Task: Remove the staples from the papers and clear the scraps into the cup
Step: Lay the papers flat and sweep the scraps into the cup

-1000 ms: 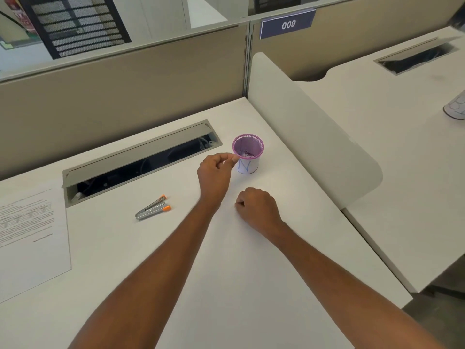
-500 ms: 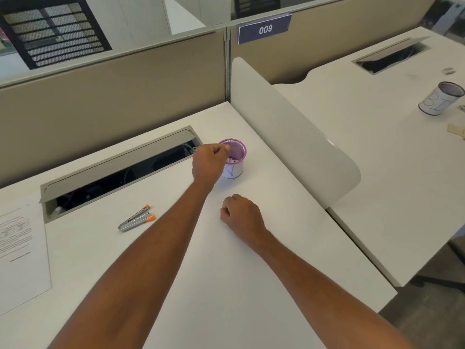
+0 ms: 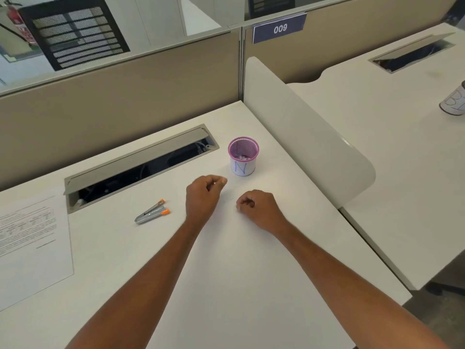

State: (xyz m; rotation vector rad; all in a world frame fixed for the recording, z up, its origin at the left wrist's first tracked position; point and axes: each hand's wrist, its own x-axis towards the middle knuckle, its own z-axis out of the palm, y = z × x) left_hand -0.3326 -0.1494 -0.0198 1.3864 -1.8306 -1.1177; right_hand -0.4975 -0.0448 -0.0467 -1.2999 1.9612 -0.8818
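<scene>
A purple mesh cup (image 3: 243,156) with a white label marked N stands on the white desk (image 3: 226,273); small scraps lie inside it. My left hand (image 3: 203,197) hovers just in front and left of the cup, fingers curled with thumb and forefinger pinched; nothing visible in them. My right hand (image 3: 259,210) rests on the desk as a loose fist, to the right of the left hand. A faint thin staple scrap (image 3: 228,200) lies between the two hands. A metal staple remover with orange tips (image 3: 153,212) lies to the left. Printed papers (image 3: 32,243) lie at the far left.
An open cable tray slot (image 3: 141,167) runs along the back of the desk. A white curved divider panel (image 3: 302,137) borders the desk on the right. Beyond it, a neighbouring desk holds another labelled cup (image 3: 454,103). Beige partition walls stand behind.
My left hand was over the cup's rim half a second ago; it has pulled back toward me and now sits in front of the cup. The right hand stayed put.
</scene>
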